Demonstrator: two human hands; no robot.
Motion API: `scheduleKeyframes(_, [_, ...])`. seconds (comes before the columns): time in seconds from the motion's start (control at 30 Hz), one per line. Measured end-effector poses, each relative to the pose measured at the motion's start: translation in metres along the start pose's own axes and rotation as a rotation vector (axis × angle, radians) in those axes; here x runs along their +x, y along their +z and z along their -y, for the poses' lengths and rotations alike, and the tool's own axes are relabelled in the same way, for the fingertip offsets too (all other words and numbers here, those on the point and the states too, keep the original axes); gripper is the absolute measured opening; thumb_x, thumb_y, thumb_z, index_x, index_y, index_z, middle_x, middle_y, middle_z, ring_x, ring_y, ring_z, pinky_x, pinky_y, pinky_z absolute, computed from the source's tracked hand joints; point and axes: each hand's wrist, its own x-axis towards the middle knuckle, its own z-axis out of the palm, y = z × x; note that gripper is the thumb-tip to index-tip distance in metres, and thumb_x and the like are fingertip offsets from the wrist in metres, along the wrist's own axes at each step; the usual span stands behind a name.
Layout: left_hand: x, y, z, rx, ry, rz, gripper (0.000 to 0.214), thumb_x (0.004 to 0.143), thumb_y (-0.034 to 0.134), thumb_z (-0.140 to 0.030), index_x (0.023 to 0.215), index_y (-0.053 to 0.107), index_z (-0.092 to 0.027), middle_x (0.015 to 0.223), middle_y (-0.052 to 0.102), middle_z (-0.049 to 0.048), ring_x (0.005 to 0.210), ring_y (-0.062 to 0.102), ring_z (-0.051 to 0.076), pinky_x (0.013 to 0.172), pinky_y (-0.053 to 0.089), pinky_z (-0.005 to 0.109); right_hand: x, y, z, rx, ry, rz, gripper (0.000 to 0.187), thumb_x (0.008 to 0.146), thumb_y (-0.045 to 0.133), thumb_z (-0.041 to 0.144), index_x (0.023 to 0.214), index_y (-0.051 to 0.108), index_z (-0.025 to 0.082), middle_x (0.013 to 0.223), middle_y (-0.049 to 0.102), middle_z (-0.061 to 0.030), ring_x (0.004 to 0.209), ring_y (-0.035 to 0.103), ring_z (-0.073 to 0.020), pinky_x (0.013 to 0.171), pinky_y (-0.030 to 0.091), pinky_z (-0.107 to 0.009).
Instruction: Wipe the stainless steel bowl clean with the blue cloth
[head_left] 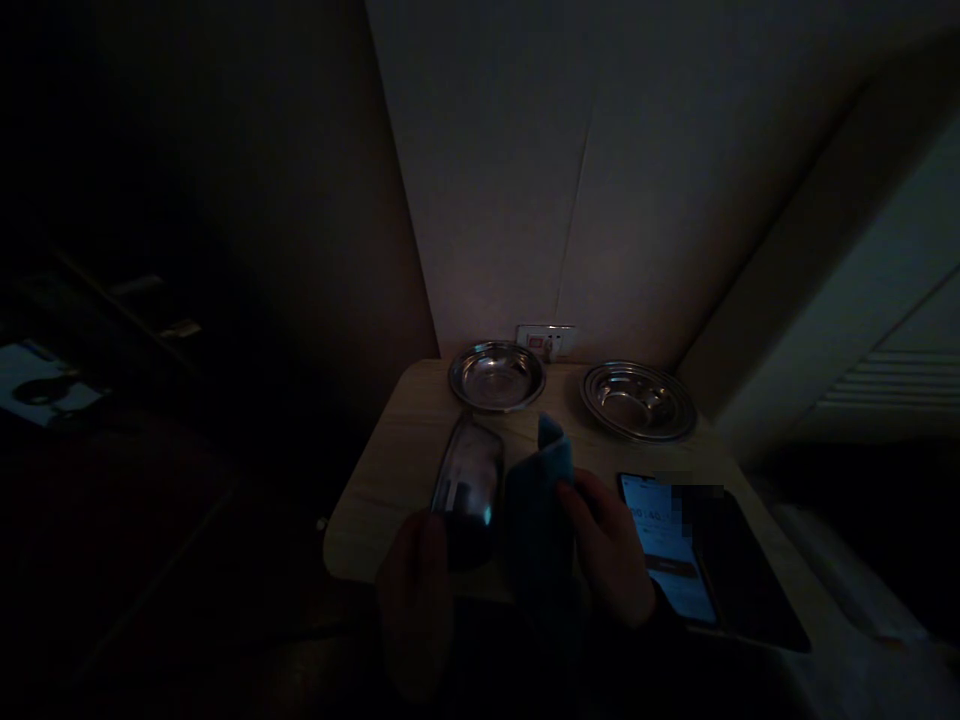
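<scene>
My left hand [416,580] is closed on the rim of a shiny metal bowl [471,480], which is tilted on its side above the near part of the table. In my right hand [611,545] a blue cloth [538,510] is pinched between thumb and fingers, its upper end folded over. The cloth hangs just right of the bowl; in the dim light I cannot tell whether they touch. Behind the bowl lies a round metal dish [497,378]. A stack of similar metal dishes [637,402] sits at the back right.
The pale wooden table [382,475] stands against a wall with a socket [546,342]. A lit phone [667,550] lies right of my right hand, beside a dark flat object [754,575]. A louvred white panel [892,375] is at the right. The room is very dark.
</scene>
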Motion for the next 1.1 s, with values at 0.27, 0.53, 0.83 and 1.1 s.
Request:
scheduleKeyframes(0.27, [-0.003,-0.003,0.011,0.068,0.082,0.030,0.042,0.074,0.043,-0.056,0.084,0.063,-0.020,0.089,0.068,0.0074,0.084,0.061,0.022,0.069,0.049,0.030,-0.014,-0.001,-0.001,0.107,0.210,-0.007,0.036,0.076,0.055,0.048,0.093,0.064,0.018,0.080,0.067,-0.0019,0.073,0.059,-0.0186,0.062,0.044,-0.026])
scheduleKeyframes(0.53, [-0.008,-0.004,0.022,0.106,0.048,-0.061,0.034,0.071,0.051,-0.047,0.087,0.065,-0.021,0.101,0.066,0.0081,0.100,0.057,0.026,0.078,0.049,0.033,-0.015,-0.003,-0.005,0.188,0.252,-0.002,0.036,0.076,0.053,0.049,0.092,0.064,0.018,0.080,0.066,-0.0023,0.071,0.059,-0.0182,0.061,0.045,-0.026])
scheduleKeyframes(0.83, [-0.011,-0.003,0.020,0.108,0.036,-0.046,0.036,0.070,0.049,-0.049,0.085,0.064,-0.019,0.096,0.068,0.0082,0.091,0.062,0.025,0.077,0.050,0.033,-0.022,-0.010,-0.005,-0.032,0.080,-0.025,0.029,0.081,0.051,0.043,0.091,0.063,0.018,0.073,0.065,-0.0022,0.069,0.060,-0.0174,0.058,0.047,-0.024])
scheduleKeyframes(1.1, [-0.008,0.002,0.003,0.171,0.291,0.104,0.040,0.078,0.040,-0.049,0.078,0.064,-0.017,0.076,0.070,0.0068,0.069,0.065,0.018,0.063,0.051,0.024,-0.037,0.017,0.003,-0.504,-0.625,-0.046,0.031,0.086,0.046,0.019,0.113,0.060,0.022,0.113,0.060,-0.0119,0.099,0.059,-0.0219,0.079,0.052,-0.033])
